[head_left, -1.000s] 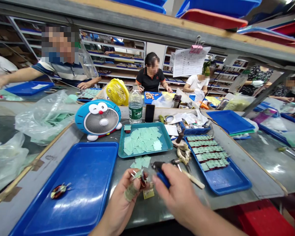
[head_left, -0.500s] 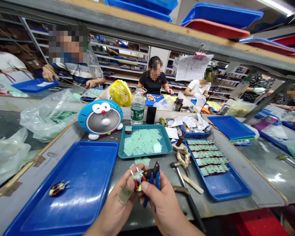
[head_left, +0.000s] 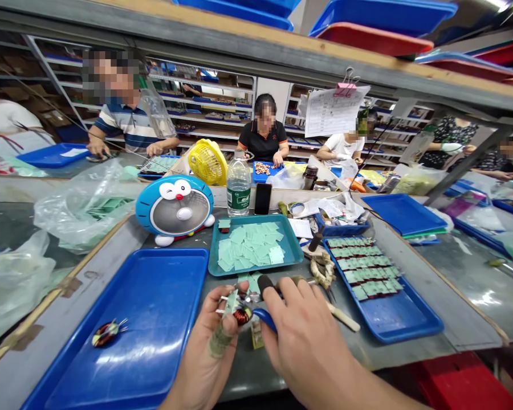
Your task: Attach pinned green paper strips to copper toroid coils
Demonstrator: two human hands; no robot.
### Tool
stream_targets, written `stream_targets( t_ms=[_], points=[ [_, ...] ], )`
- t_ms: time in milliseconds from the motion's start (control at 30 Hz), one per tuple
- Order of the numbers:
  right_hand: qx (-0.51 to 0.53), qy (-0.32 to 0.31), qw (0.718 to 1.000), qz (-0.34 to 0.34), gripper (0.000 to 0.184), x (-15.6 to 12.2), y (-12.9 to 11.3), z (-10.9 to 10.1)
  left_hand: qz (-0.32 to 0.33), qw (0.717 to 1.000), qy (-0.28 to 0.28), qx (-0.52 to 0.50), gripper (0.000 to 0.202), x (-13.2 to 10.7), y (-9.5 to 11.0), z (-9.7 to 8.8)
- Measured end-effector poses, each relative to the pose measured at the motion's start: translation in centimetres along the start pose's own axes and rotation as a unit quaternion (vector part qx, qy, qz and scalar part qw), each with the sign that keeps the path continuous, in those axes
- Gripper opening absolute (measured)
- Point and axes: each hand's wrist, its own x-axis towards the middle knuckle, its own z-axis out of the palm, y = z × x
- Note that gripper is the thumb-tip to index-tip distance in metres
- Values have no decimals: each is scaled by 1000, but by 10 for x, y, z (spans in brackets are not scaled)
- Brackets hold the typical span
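Working at a metal bench, with a large blue tray on your left and a teal tray of green cards ahead, you keep both hands close together. Your right hand has turned the blue-handled pliers from upright to sideways and closes around them. Your left hand, with one taped finger, pinches a small toroid coil and a green tag. I cannot tell if the pliers touch the coil.
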Motion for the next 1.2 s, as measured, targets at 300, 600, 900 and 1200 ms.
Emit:
stream_targets(
  t_ms=[300,600,900,1200],
  points=[
    [-79,21,996,-42,15,4,-9,-3,15,999,22,34,47,-2,-2,-5],
    [96,-85,991,33,14,10,7,-12,5,999,7,33,50,-2,2,-11],
    [54,-50,997,-10,9,-3,1,-11,-38,999,2,-26,49,1,4,-14],
    [27,-79,995,-45,8,3,-4,-19,-41,999,-10,-5,51,1,1,-12]
  ],
)
